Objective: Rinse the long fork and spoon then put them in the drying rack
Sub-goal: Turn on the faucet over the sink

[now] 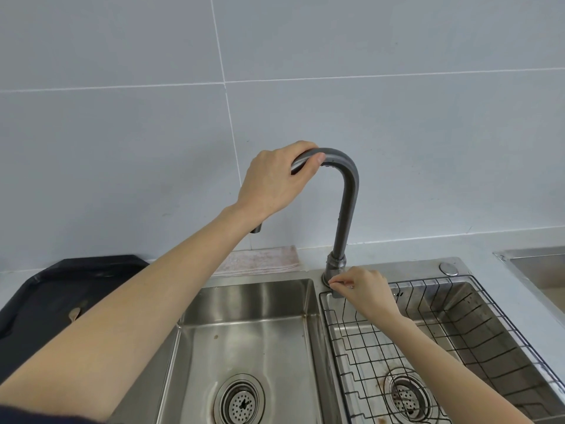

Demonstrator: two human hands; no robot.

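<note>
My left hand [275,179] grips the curved top of the dark grey faucet spout [345,209], whose nozzle end pokes out below my wrist. My right hand [363,289] holds the faucet handle at the base, fingers curled over it. A black wire drying rack [458,332] sits in the right sink basin. The left basin [244,332] holds nothing. On a black tray [46,289] at the left, a wooden utensil tip [75,313] shows beside my forearm; the rest is hidden. No water runs.
A folded pinkish cloth [260,260] lies behind the left basin against the tiled wall. A round steel button [448,268] sits on the sink deck. Another steel basin edge [538,264] shows at the far right.
</note>
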